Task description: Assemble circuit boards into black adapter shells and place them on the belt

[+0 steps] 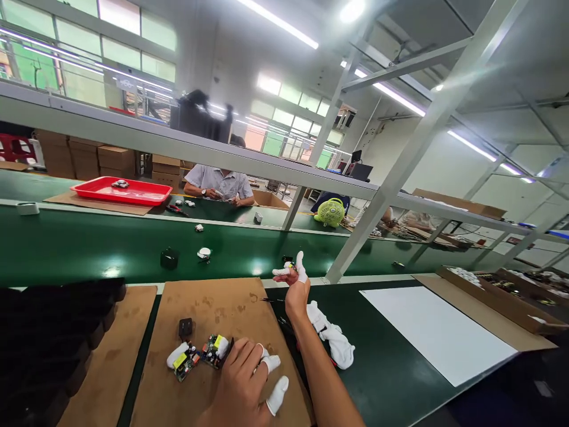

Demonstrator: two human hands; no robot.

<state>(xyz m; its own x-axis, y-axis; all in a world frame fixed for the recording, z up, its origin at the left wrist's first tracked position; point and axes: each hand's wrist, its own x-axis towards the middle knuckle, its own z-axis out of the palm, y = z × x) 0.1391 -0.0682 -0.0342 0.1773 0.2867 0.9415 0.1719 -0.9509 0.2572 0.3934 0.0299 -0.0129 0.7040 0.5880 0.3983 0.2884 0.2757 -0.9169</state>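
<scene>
My left hand, with white finger cots, rests on a brown cardboard mat. Its fingers are spread and the fingertips touch a green circuit board. A second circuit board with a white part lies just left of it, and a small black cube lies behind them. My right hand reaches out to the near edge of the green conveyor belt. Its cotted thumb and forefinger are apart, and a small dark part sits at the fingertips.
White cloth gloves lie by my right forearm, with a white sheet to the right. Black trays are stacked at left. On the belt lie a black block and a white part. Across it are a red tray, a seated person and a green fan.
</scene>
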